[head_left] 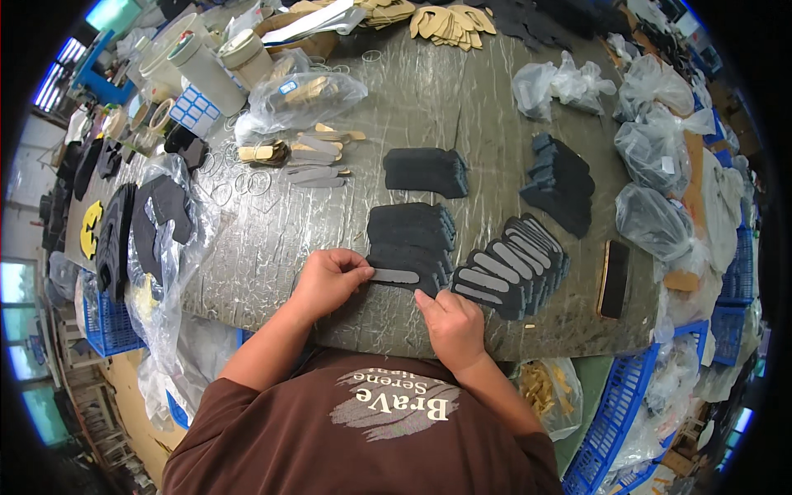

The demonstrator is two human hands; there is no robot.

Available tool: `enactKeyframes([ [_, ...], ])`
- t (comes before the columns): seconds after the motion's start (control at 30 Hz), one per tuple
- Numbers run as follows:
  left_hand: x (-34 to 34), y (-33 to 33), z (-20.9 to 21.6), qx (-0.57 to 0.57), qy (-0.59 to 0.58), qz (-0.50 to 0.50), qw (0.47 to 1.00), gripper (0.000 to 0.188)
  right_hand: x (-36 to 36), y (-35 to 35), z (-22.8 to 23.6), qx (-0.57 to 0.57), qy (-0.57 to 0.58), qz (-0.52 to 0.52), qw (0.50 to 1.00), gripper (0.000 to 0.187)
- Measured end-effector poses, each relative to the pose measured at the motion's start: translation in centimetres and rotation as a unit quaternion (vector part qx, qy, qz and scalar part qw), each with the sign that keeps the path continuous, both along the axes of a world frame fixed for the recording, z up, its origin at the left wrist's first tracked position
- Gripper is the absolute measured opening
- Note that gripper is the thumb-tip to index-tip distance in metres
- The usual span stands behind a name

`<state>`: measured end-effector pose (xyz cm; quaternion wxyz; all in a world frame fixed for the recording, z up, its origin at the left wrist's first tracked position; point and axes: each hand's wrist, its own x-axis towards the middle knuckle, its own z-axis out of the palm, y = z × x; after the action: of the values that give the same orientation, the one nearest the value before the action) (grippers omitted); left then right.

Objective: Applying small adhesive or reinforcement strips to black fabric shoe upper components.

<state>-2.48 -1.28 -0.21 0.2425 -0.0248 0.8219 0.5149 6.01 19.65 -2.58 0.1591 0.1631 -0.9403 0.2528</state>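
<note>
My left hand [332,282] pinches the left end of a grey rounded strip [398,276]. The strip lies along the near edge of a fanned stack of dark fabric pieces [404,227]. With thumb and finger closed, my right hand [454,328] grips the near right corner of the front dark piece. Just right of it spreads another fanned row of dark pieces [511,264], several bearing a grey strip on top. Beyond the stack sits a smaller pile of dark pieces [422,171]. Loose grey strips [318,175] lie farther left.
Dark cut pieces [561,183] are piled at right, near a phone [612,279]. Tied clear bags [652,153] line the right edge. Rubber bands [252,180], a plastic bag [305,95] and white tubs [245,54] occupy the far left. Blue crates [615,421] stand below the table.
</note>
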Motion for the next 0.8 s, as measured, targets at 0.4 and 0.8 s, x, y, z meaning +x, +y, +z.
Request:
enactKeyframes([
  [0.4,-0.1,0.3,0.1,-0.052,0.029,-0.009,0.998,0.015,-0.5,0.0,-0.2,0.072,0.044,0.055,0.995,0.015],
  [0.8,1.0,0.3,0.2,0.014,0.144,-0.052,0.988,0.008,-0.4,0.1,0.1,-0.131,0.010,-0.024,0.991,0.022],
])
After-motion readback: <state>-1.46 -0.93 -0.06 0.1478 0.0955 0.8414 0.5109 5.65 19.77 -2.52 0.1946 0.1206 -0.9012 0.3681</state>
